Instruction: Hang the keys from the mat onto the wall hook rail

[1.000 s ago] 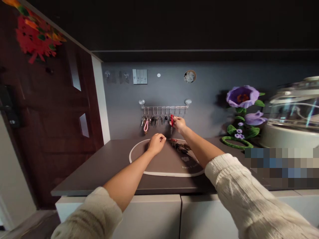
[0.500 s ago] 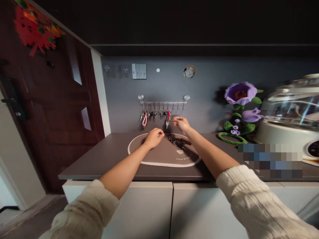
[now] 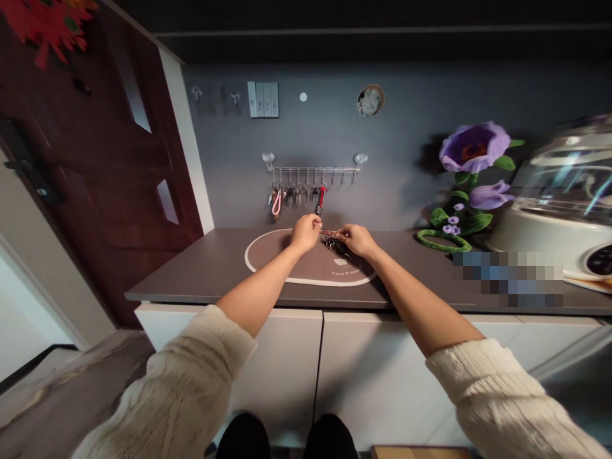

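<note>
My left hand (image 3: 306, 233) is closed in a pinch above the mat, to the left of a small pile of keys (image 3: 331, 245). What its fingertips hold, if anything, is too small to make out. My right hand (image 3: 357, 240) reaches in from the other side, thumb and finger pinched on keys at the top of the pile; a thin reddish piece shows by the fingertips. Part of the pile is hidden behind this hand. Above both hands, a clear hook rail (image 3: 313, 169) carries several hanging keys, including a pink loop (image 3: 276, 203) and a red strap (image 3: 322, 197).
The brown mat (image 3: 272, 258) with a pale rim lies on a dark counter (image 3: 201, 268). At right stand purple fabric flowers (image 3: 473, 150) and a cream appliance (image 3: 540, 245). A brown door (image 3: 119, 210) is at left, with white cabinet fronts (image 3: 282, 363) below.
My right hand has come down from beside the hook rail to the key pile. My left hand has moved a little right, closer to it. The view has tilted downward.
</note>
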